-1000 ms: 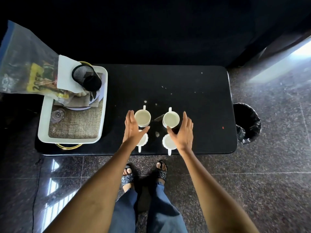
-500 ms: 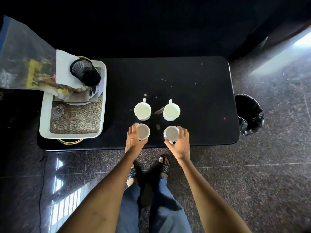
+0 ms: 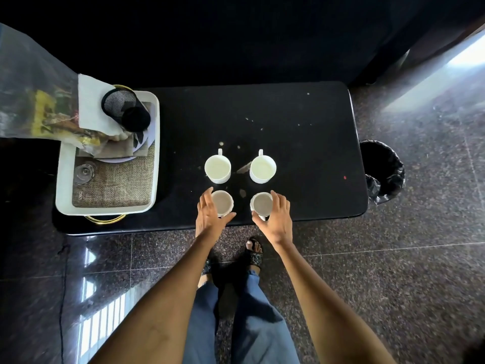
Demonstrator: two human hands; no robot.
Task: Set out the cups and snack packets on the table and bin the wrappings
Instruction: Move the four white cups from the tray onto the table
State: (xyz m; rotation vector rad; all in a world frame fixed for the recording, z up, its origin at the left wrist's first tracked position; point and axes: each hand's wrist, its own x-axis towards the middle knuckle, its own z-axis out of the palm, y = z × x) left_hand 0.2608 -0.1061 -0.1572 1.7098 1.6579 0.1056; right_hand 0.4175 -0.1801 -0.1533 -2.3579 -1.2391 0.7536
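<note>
No lettering reads anywhere here: the yellow printed packets (image 3: pixel 49 114) inside the clear bag (image 3: pixel 31 82) at far left are too blurred to make out, and the white cups (image 3: pixel 217 166) carry no markings.

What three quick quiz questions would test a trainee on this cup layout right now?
1. How many white cups stand on the black table?
2. True or false: the bin stands at the tray's end of the table.
3. Which cups do the left hand and right hand flank: near or far?

Key: 1. Four. 2. False, at the opposite end. 3. The near left cup and near right cup.
</note>
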